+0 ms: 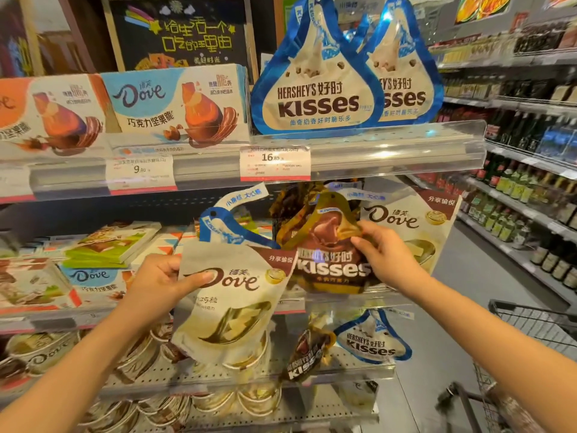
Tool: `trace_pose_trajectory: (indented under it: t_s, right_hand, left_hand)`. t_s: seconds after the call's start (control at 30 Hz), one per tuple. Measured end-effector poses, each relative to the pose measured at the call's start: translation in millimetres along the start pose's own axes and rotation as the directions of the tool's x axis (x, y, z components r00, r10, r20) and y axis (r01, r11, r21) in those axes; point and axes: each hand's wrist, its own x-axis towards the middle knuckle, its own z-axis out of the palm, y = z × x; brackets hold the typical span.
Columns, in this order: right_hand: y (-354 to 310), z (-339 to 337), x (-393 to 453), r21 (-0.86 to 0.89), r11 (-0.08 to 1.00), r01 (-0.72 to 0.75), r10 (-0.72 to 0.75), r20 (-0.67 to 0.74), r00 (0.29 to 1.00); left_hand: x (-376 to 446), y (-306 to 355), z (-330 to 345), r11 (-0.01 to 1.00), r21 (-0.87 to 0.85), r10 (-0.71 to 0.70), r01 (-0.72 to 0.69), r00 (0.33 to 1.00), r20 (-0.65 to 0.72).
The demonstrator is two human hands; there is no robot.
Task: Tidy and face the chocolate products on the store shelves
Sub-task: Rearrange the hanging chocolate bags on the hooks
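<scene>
left hand (159, 284) grips dove pouch (232, 303), right hand (382, 254) pinches kisses bag (327, 254)

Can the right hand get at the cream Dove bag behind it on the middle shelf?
Probably not yet: the right hand is gripping the brown Kisses bag, which overlaps the cream Dove bag. Nothing else blocks the way.

In my left hand (156, 284) is a cream Dove pouch (231, 303) with brown lettering, a maroon corner and pale green-white chocolate pieces pictured. Just right of that pouch, my right hand (382, 256) pinches a brown and gold Kisses bag (327, 260) with white lettering. Above the pouch, on the top shelf, stand blue-edged cream Kisses bags (315, 89) with brown letters, and left of them pale blue and orange Dove boxes (175, 104).
</scene>
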Motion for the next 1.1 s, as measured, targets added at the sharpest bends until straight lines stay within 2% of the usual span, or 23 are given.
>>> trace_pose_trajectory:
  t_s: [0.1, 0.27, 0.53, 0.67, 0.8, 0.87, 0.93, 1.03, 1.1]
  right_hand:
    - [10.5, 12.8, 6.9, -0.043, 0.998, -0.034, 0.029, -0.122, 0.992]
    - [15.4, 40.9, 21.1, -0.065, 0.993, -0.103, 0.088, -0.201, 0.976]
    - [30.6, 64.3, 27.0, -0.171, 0.968, -0.186, 0.162, -0.144, 0.976]
    - [23.1, 58.8, 18.4, -0.120, 0.983, -0.138, 0.115, -0.180, 0.977]
    - [14.9, 45.0, -5.3, -0.160, 0.986, 0.050, -0.088, -0.241, 0.967]
    - [17.1, 34.9, -17.3, -0.226, 0.964, 0.138, -0.216, -0.370, 0.903]
    - [23.7, 22.4, -26.4, -0.284, 0.950, 0.129, -0.271, -0.549, 0.791]
    - [34.9, 2.6, -36.0, -0.170, 0.985, 0.016, -0.137, -0.732, 0.668]
    - [41.3, -9.6, -37.5, -0.106, 0.991, -0.079, -0.033, -0.776, 0.630]
  left_hand:
    - [-1.2, 1.5, -2.2, 1.000, 0.009, 0.020, -0.019, 0.998, -0.051]
    - [-4.7, 7.0, -1.8, 1.000, 0.008, 0.030, -0.029, 0.998, -0.063]
    - [-8.7, 10.8, -3.6, 0.999, -0.005, 0.039, -0.039, 0.997, -0.068]
    - [-5.5, 8.3, -5.0, 0.998, 0.024, 0.055, -0.054, 0.998, -0.039]
    - [-3.4, 9.2, 0.6, 0.996, 0.020, 0.084, -0.084, 0.996, -0.014]
    - [-1.7, 10.6, 6.2, 0.996, 0.009, 0.092, -0.092, 0.996, -0.001]
    - [1.2, 11.6, 13.0, 0.997, -0.011, 0.074, -0.074, 0.997, 0.010]
    - [6.0, 12.5, 23.3, 0.997, -0.041, 0.071, -0.071, 0.997, 0.004]
    - [8.6, 13.7, 30.3, 0.997, -0.051, 0.066, -0.065, 0.998, 0.016]
